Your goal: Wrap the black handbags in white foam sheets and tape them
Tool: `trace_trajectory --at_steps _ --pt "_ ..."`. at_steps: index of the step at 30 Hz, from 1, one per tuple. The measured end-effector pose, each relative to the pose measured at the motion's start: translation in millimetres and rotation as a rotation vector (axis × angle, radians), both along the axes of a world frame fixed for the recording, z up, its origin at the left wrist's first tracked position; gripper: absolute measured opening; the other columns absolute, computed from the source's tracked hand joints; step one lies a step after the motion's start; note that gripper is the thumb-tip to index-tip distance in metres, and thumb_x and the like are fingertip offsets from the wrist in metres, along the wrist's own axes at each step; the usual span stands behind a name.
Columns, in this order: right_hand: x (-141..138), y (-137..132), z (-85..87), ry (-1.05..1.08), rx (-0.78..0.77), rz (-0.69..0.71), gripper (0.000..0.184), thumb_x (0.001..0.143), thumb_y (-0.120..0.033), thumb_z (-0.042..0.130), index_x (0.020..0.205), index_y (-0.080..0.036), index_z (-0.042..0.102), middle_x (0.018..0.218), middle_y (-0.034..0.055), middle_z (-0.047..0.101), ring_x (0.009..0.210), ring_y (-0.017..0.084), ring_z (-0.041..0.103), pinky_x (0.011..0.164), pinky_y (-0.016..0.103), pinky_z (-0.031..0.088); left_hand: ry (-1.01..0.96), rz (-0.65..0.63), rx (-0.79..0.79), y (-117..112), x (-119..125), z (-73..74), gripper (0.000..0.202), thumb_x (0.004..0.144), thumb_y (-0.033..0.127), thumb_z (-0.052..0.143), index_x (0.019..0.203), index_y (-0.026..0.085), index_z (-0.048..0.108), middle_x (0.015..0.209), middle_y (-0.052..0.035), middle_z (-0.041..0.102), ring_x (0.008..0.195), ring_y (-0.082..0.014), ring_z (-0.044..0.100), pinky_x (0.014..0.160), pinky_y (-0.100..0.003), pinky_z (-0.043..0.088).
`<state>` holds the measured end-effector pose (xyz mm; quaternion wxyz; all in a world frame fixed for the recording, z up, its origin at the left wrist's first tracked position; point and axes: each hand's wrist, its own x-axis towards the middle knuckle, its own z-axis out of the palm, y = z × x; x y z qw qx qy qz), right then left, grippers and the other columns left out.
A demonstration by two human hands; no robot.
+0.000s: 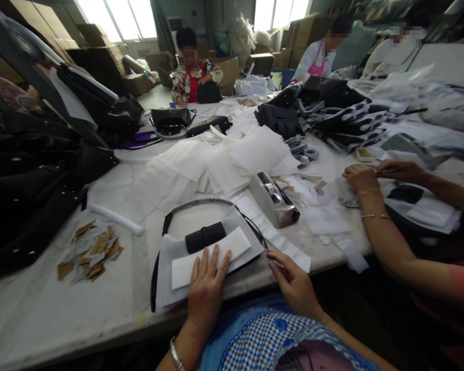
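Observation:
A black handbag [153,281] lies flat before me at the table's near edge, its strap [201,202] arching away from me. White sheets [165,268] cover most of its face, with a folded white foam strip [235,246] on top and a dark rolled piece [204,237] just beyond. My left hand [209,281] presses down on the strip, fingers stretched and apart. By the bag's right corner, my right hand [292,281] has thumb and forefinger drawn together near the strap's end. What they pinch, if anything, is too small to make out.
A grey tape dispenser [272,201] stands beyond the bag, near stacked white sheets [212,159]. Brown tags [96,252] and a white roll [116,219] lie left. Black bags [31,201] are heaped far left. A co-worker's hands [365,178] work close on the right.

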<state>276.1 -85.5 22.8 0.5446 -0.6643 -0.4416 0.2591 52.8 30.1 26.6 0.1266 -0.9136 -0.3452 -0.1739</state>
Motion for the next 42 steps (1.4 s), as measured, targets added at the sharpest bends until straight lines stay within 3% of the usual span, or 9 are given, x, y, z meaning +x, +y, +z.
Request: trace_trajectory --at_steps 5,10,17,24,28,31,36,39,42 --pt "1 13 -2.6 0.534 -0.235 0.073 0.075 0.078 -0.048 0.076 0.143 -0.021 0.050 0.137 0.0154 0.060 0.122 0.030 0.062 0.109 0.050 0.045 -0.022 -0.014 0.007 1 -1 -4.9 0.060 0.094 0.009 0.049 0.151 0.028 0.037 0.156 -0.0091 0.038 0.141 -0.0357 0.040 0.109 -0.054 0.044" --pt "0 40 29.7 0.565 -0.358 0.112 0.049 0.076 -0.035 0.076 0.121 -0.019 0.067 0.113 0.0087 0.072 0.112 0.032 0.064 0.107 0.051 0.044 -0.081 -0.029 0.035 3 -7 -1.7 0.061 0.094 0.009 0.048 0.152 0.026 0.036 0.155 -0.0094 0.040 0.140 -0.0349 0.042 0.108 -0.052 0.045" --pt "-40 54 53.0 1.115 -0.138 0.060 0.050 0.072 -0.022 0.078 0.118 -0.023 0.059 0.116 0.0053 0.069 0.110 0.026 0.065 0.098 0.041 0.051 -0.138 -0.025 0.032 1 -14 -1.0 0.067 0.094 0.009 0.048 0.155 0.026 0.028 0.155 -0.0114 0.041 0.143 -0.0344 0.036 0.109 -0.051 0.043" --pt "-65 64 66.8 1.126 -0.060 -0.015 0.058 0.069 -0.030 0.086 0.115 -0.024 0.052 0.102 0.0031 0.072 0.104 0.023 0.068 0.097 0.041 0.053 -0.211 0.027 0.003 10 -13 -5.3 0.078 0.092 0.029 0.061 0.157 0.019 0.019 0.155 -0.0195 0.039 0.144 -0.0372 0.035 0.109 -0.055 0.042" --pt "-48 65 63.8 0.890 -0.104 0.151 0.056 0.079 -0.036 0.079 0.124 -0.023 0.048 0.099 0.0044 0.073 0.101 0.023 0.070 0.093 0.042 0.055 -0.262 0.030 -0.004 20 -17 -0.5 0.071 0.096 0.024 0.053 0.157 0.020 0.017 0.154 -0.0181 0.040 0.143 -0.0350 0.037 0.107 -0.052 0.045" --pt "-8 63 50.7 0.311 -0.150 0.316 0.039 0.090 -0.039 0.066 0.125 -0.023 0.056 0.098 0.0064 0.074 0.093 0.024 0.072 0.087 0.042 0.057 -0.303 0.043 -0.045 27 -24 5.5 0.070 0.096 0.025 0.051 0.157 0.021 0.018 0.155 -0.0170 0.039 0.143 -0.0341 0.038 0.107 -0.052 0.045" --pt "67 64 27.5 -0.643 -0.093 0.260 0.024 0.093 -0.019 0.059 0.113 -0.022 0.070 0.128 0.0118 0.066 0.118 0.027 0.061 0.103 0.045 0.048 -0.370 0.070 -0.062 33 -31 11.4 0.071 0.095 0.023 0.054 0.157 0.019 0.019 0.154 -0.0167 0.041 0.143 -0.0322 0.039 0.110 -0.050 0.043" --pt "89 70 17.7 -0.806 -0.187 0.300 0.033 0.088 -0.013 0.063 0.119 -0.022 0.069 0.131 0.0127 0.065 0.121 0.028 0.058 0.103 0.044 0.048 -0.378 0.063 -0.055 34 -31 11.6 0.070 0.095 0.023 0.053 0.157 0.019 0.020 0.154 -0.0167 0.042 0.142 -0.0320 0.039 0.109 -0.050 0.044" --pt "93 75 12.8 -0.828 -0.238 0.322 0.020 0.090 -0.021 0.065 0.108 -0.022 0.074 0.115 0.0109 0.071 0.109 0.026 0.062 0.096 0.039 0.050 -0.373 0.076 -0.057 33 -30 11.7 0.071 0.094 0.020 0.053 0.157 0.020 0.019 0.154 -0.0163 0.042 0.142 -0.0317 0.040 0.109 -0.050 0.044"
